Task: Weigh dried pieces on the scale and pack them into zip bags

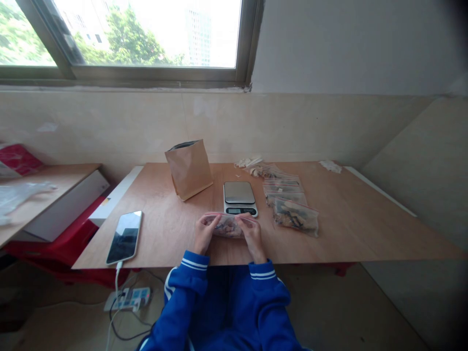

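Pinching at both ends of the top strip, here in the head view, the left hand and the right hand have a clear zip-top bag between them! Thumbs are pressed to fingers on either side along the pinkish edge, and the bag sits low at the near side of the wooden tabletop, just in front of the digital kitchen scale. There's brownish dried stuff inside, so filling looks at least partly done; whether that strip is closed (fingers cover much of it) I cannot tell.

Over to the right, the tally: a nearest filled bag lies flat, dark pieces showing through, and behind it more zip bags overlap in a row, which I'd call finished or waiting; the view won't settle which. The kraft paper pouch stands upright at back left, mouth open, contents hidden.

So the score, by my reading: this bag is the piece of work in hand, filled but not yet released, and off the scale's steel plate. The display is too small to read, so no weight to call. Seal unconfirmed, setting-down undone!
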`<state>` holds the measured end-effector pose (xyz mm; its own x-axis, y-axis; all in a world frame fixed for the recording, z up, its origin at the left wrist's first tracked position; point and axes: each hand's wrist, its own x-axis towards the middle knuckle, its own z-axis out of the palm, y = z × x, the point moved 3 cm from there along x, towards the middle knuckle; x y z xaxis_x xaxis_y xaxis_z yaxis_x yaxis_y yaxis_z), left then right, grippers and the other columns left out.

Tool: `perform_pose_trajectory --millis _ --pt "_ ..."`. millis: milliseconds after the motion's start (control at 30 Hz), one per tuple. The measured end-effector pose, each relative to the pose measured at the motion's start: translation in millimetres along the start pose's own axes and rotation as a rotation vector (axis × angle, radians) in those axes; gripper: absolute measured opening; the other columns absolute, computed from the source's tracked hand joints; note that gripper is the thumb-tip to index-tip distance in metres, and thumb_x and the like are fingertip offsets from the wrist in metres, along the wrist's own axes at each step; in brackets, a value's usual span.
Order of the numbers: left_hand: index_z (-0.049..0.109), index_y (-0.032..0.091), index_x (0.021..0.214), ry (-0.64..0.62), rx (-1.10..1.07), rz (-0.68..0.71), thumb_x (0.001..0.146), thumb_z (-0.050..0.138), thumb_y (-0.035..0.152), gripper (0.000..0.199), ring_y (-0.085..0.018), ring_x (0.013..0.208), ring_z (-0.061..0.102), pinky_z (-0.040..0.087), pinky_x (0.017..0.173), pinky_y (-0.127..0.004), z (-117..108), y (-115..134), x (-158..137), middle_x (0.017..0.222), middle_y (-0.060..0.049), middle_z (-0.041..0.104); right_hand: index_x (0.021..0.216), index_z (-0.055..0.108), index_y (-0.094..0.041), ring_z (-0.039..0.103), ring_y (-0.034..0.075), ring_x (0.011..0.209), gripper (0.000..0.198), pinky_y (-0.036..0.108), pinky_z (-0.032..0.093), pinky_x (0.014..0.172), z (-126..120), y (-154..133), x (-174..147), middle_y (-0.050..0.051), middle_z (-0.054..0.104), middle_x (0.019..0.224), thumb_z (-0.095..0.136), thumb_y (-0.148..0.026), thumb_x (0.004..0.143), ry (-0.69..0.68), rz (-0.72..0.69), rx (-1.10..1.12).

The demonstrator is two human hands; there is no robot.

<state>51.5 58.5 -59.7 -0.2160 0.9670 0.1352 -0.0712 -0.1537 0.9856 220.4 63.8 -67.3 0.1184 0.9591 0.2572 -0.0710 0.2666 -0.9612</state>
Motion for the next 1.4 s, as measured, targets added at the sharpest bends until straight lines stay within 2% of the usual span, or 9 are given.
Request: perform_pose_trajectory --millis 133,300,500,633,833,1000,1200,1400 --pt "0.073 0.013 0.087 -0.004 -0.005 0.000 0.074 0.072 0.042 0.031 -0.022 0.086 0.068 0.053 0.079 -0.032 0.1 0.6 -1.4 0.089 -0.010 0.074 0.084 0.067 -0.020 0.066 0.020 0.083 0.022 0.032 0.051 0.080 0.1 5.5 0.1 0.002 0.069 0.083 0.070 -0.041 0.078 -0.014 0.029 0.026" --pt "0.075 0.014 0.085 -0.154 0.004 -0.003 0.074 0.072 0.039 0.028 -0.023 0.086 0.068 0.052 0.079 -0.031 4.1 5.2 -4.9 0.088 -0.009 0.074 0.082 0.067 -0.019 0.064 0.018 0.079 0.021 0.029 0.050 0.075 2.9 5.8 -2.0 0.001 0.067 0.080 0.070 -0.039 0.078 -0.097 0.030 0.004" --pt "0.074 0.013 0.087 -0.149 0.004 -0.007 0.074 0.072 0.040 0.030 -0.023 0.086 0.068 0.052 0.080 -0.033 4.2 4.9 -5.5 0.090 -0.011 0.074 0.078 0.067 -0.019 0.061 0.017 0.078 0.019 0.028 0.049 0.074 3.6 -2.1 -2.4 0.000 0.063 0.076 0.070 -0.038 0.079 -0.039 -0.059 -0.048" --pt "0.074 0.013 0.086 -0.133 0.014 0.016 0.074 0.072 0.041 0.030 -0.023 0.086 0.068 0.052 0.080 -0.033 3.9 4.5 -4.8 0.089 -0.010 0.074 0.077 0.067 -0.019 0.063 0.017 0.076 0.021 0.028 0.051 0.072 5.9 0.3 -2.2 0.000 0.065 0.076 0.071 -0.039 0.077 -0.043 -0.005 -0.007" --pt "0.074 0.015 0.087 -0.201 0.049 0.080 0.078 0.069 0.039 0.026 -0.021 0.087 0.067 0.051 0.079 -0.030 8.5 7.9 -6.0 0.089 -0.009 0.073 0.080 0.070 -0.021 0.064 0.017 0.075 0.016 0.031 0.052 0.075 15.8 2.5 -2.7 0.000 0.068 0.077 0.073 -0.036 0.075 -0.079 0.010 0.101" --pt "0.073 0.015 0.085 -0.137 0.032 0.095 0.077 0.070 0.039 0.025 -0.019 0.081 0.066 0.050 0.075 -0.028 12.4 7.2 -8.6 0.084 -0.007 0.072 0.074 0.069 -0.021 0.062 0.016 0.077 0.014 0.029 0.050 0.077 19.2 -3.6 -4.0 -0.001 0.064 0.075 0.072 -0.034 0.078 -0.024 -0.068 0.057" --pt "0.069 0.015 0.072 0.021 -0.021 0.087 0.072 0.074 0.039 0.024 -0.015 0.068 0.063 0.048 0.066 -0.025 10.7 6.1 -9.8 0.071 -0.003 0.069 0.078 0.070 -0.019 0.062 0.018 0.075 0.026 0.030 0.051 0.072 18.2 -7.0 -3.0 0.002 0.067 0.076 0.065 -0.044 0.082 -0.015 -0.015 0.047" --pt "0.073 0.013 0.080 0.025 -0.032 0.018 0.077 0.068 0.046 0.034 -0.016 0.068 0.063 0.048 0.064 -0.026 13.2 9.1 -5.7 0.071 -0.005 0.069 0.075 0.070 -0.018 0.064 0.020 0.071 0.035 0.032 0.052 0.069 15.3 -13.9 -1.2 0.005 0.070 0.075 0.062 -0.051 0.083 0.090 -0.018 -0.044"
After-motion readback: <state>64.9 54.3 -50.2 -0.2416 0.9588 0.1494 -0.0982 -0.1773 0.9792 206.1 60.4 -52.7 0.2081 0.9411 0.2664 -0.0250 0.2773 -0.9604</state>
